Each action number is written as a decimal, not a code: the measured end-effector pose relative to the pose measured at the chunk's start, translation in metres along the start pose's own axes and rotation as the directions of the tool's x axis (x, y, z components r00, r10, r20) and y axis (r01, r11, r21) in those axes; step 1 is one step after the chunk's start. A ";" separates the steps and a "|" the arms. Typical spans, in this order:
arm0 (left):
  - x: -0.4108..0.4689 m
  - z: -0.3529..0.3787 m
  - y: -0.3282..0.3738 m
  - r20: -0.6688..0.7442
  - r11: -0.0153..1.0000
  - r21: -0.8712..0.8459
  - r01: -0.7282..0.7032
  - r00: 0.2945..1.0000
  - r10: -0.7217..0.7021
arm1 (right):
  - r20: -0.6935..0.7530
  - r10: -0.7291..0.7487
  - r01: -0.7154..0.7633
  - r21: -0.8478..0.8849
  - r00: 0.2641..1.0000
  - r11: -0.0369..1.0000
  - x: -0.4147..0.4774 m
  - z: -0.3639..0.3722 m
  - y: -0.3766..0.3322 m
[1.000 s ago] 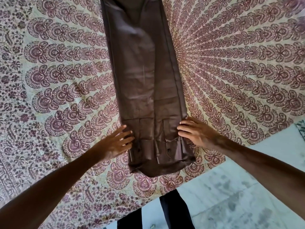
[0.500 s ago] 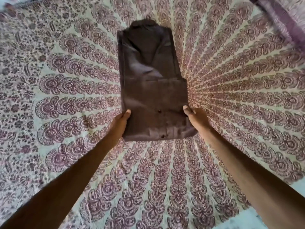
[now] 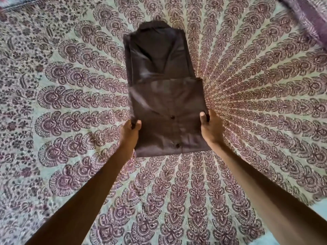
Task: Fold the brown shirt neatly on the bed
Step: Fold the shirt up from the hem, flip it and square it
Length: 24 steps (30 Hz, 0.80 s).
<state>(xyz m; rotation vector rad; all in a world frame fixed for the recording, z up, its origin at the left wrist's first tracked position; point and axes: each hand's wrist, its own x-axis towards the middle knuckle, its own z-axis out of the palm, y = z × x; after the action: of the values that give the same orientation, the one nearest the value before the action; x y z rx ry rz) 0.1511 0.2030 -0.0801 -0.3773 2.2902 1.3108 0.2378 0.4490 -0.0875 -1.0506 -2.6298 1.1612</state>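
Nearby, a purple cloth (image 3: 307, 16) lies on the patterned bedspread (image 3: 70, 96); left hand (image 3: 130, 133) and right hand (image 3: 210, 128) pinch the smooth, rectangular folded brown shirt (image 3: 164, 96).

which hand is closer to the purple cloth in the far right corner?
Right. The right hand grips the right edge of the brown shirt, below and left of the purple cloth; the left hand grips the opposite edge, farther off.

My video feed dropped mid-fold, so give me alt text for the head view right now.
The left hand and right hand each pinch a side edge of a brown shirt lying on a patterned bedspread. Its near part lies folded over the rest, with two buttons facing up and the collar at the far end.
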 end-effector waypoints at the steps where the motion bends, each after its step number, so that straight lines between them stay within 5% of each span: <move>1: 0.001 0.000 -0.003 0.006 0.999 0.038 0.009 1.000 -0.009 | 0.032 0.046 -0.045 -0.028 0.998 0.999 0.002 0.003 0.004; 6: -0.021 0.000 -0.003 -0.155 0.961 0.262 -0.084 0.980 0.128 | 0.041 0.081 -0.079 -0.049 0.996 0.996 -0.007 -0.003 0.008; 15: -0.039 0.017 -0.029 -0.177 0.882 0.356 -0.308 0.905 0.387 | -0.014 -0.142 0.129 -0.332 0.990 0.935 -0.034 0.002 0.020; 24: -0.034 0.014 -0.020 -0.320 0.861 0.507 0.032 0.935 0.154 | -0.090 -0.136 0.080 -0.457 0.987 0.886 -0.022 0.002 0.002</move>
<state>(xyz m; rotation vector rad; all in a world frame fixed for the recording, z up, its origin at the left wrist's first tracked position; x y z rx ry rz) 0.1932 0.2056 -0.0826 -0.3760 2.8534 0.6453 0.2550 0.4346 -0.0856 -0.9752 -2.8851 0.4470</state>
